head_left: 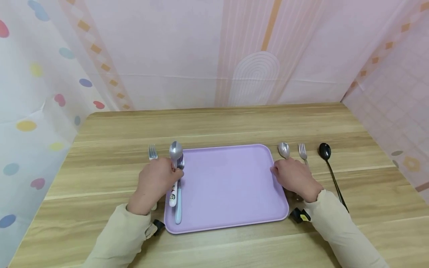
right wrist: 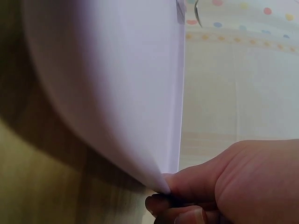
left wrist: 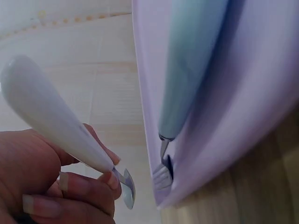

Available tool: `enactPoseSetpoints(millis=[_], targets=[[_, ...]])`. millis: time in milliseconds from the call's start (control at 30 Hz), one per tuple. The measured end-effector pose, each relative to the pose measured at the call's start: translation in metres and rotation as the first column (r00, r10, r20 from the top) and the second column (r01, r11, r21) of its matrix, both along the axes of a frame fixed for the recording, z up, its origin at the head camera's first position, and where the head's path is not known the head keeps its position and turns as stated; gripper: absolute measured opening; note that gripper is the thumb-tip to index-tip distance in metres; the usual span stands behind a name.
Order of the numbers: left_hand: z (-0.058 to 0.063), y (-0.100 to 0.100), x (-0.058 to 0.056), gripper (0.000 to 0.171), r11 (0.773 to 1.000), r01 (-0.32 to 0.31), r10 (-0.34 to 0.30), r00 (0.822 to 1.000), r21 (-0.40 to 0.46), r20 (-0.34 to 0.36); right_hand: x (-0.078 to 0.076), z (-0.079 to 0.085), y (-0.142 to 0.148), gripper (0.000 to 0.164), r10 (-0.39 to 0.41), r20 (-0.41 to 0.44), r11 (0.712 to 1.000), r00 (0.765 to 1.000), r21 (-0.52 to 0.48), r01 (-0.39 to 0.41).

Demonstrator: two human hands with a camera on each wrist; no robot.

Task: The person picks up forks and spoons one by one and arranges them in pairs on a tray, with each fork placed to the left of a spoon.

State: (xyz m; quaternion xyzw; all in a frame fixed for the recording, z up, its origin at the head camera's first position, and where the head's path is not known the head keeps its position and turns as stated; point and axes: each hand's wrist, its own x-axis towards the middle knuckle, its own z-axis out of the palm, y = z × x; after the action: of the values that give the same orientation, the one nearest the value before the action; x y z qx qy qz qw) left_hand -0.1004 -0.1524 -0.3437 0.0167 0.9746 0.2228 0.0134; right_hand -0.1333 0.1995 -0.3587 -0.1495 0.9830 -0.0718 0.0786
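My left hand (head_left: 155, 182) pinches a metal spoon (head_left: 175, 150) by the neck, over the left side of a lilac tray (head_left: 231, 186). In the left wrist view, the spoon's white handle (left wrist: 51, 112) slants up from the fingertips. Beside it, a fork with a light blue handle (head_left: 178, 208) lies along the tray's left side, its tines (left wrist: 162, 177) near the far corner. At the opposite side my right hand (head_left: 296, 178) grips the tray's right rim; the right wrist view shows thumb and fingers on the tray edge (right wrist: 161, 184).
Left of the tray lies another fork (head_left: 152, 150), partly covered by the left hand. On the right are a metal spoon (head_left: 283, 150), a fork (head_left: 303, 150) and a long black spoon (head_left: 325, 150). A patterned curtain (head_left: 167, 56) hangs behind the wooden table (head_left: 214, 128).
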Motion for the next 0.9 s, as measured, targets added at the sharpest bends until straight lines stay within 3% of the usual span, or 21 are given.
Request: enactPoseSetpoints(millis=[167, 467, 900], targets=[[0.001, 0.007, 0.002, 0.032, 1.000, 0.013, -0.013, 1.000, -0.015, -0.006, -0.001, 0.000, 0.001, 0.026, 0.002, -0.005, 1.000, 1.000, 0.005, -0.001], [0.006, 0.025, 0.001, 0.030, 0.989, 0.076, -0.078, 0.997, -0.127, -0.013, -0.003, -0.001, 0.002, 0.025, -0.008, -0.007, 1.000, 1.000, 0.012, 0.008], [-0.002, 0.044, -0.005, 0.029, 0.983, 0.070, -0.048, 0.990, -0.170, 0.135, -0.005, -0.002, 0.000, 0.024, -0.007, -0.012, 1.000, 1.000, 0.013, 0.008]])
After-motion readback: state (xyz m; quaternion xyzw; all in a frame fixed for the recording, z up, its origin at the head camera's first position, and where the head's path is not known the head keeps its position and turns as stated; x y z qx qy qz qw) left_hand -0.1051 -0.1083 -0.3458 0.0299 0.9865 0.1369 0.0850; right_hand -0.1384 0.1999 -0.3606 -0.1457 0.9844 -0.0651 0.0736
